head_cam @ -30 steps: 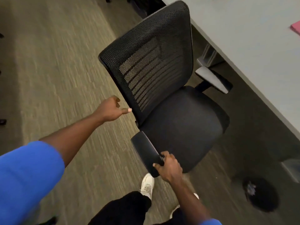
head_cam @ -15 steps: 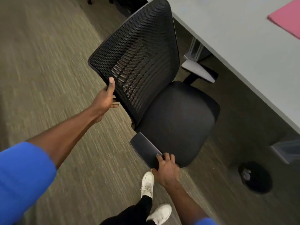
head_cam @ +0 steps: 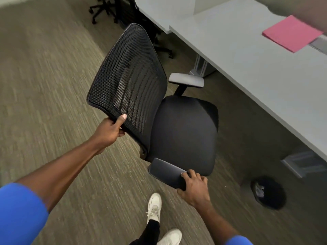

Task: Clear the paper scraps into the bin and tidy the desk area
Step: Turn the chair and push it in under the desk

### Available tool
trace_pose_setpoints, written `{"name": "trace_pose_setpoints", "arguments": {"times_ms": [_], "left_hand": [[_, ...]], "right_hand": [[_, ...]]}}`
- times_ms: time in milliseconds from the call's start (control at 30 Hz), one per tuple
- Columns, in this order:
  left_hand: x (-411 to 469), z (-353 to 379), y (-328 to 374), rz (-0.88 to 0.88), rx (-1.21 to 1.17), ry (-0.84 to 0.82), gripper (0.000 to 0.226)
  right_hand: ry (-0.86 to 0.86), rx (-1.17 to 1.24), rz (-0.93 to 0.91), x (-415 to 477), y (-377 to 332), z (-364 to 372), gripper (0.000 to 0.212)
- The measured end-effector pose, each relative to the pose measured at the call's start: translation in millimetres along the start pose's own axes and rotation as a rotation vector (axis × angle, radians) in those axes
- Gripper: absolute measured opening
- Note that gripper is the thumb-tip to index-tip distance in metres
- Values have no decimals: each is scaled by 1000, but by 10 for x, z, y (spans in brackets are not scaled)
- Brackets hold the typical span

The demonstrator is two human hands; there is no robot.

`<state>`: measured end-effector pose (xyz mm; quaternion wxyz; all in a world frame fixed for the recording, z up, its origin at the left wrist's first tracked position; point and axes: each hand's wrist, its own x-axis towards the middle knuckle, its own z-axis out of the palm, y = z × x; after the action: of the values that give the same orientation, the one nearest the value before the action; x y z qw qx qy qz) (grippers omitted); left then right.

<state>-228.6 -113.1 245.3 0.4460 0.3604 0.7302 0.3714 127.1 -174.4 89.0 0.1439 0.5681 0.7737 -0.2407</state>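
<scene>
A black mesh-backed office chair (head_cam: pixel 184 131) stands on the carpet, its seat turned toward the grey desk (head_cam: pixel 251 68). My left hand (head_cam: pixel 110 130) grips the lower corner of the mesh backrest. My right hand (head_cam: pixel 193 187) holds the end of the chair's near armrest. A round black bin (head_cam: pixel 268 191) sits on the floor under the desk edge at the right, with pale scraps inside. A pink paper sheet (head_cam: pixel 292 33) lies on the desk top.
Another black wheeled chair (head_cam: pixel 104 7) stands at the back by a second desk. A grey desk leg (head_cam: pixel 201 65) and a grey box-like fixture (head_cam: pixel 304 163) sit under the desk. My white shoes (head_cam: pixel 154 206) are on the carpet below the chair.
My left hand reached up from open air and took hold of the backrest edge. The chair has swung so its seat faces the desk more. My right hand stayed on the armrest.
</scene>
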Motion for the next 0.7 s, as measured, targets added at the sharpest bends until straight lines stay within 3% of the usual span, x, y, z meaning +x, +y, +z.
{"name": "trace_pose_setpoints", "arguments": {"times_ms": [300, 700], "left_hand": [[-427, 357, -96, -2, 26, 17, 38], [-905, 973, -122, 12, 104, 63, 63]], "right_hand": [[24, -189, -44, -132, 529, -134, 56], [60, -288, -123, -198, 1380, -177, 50]]}}
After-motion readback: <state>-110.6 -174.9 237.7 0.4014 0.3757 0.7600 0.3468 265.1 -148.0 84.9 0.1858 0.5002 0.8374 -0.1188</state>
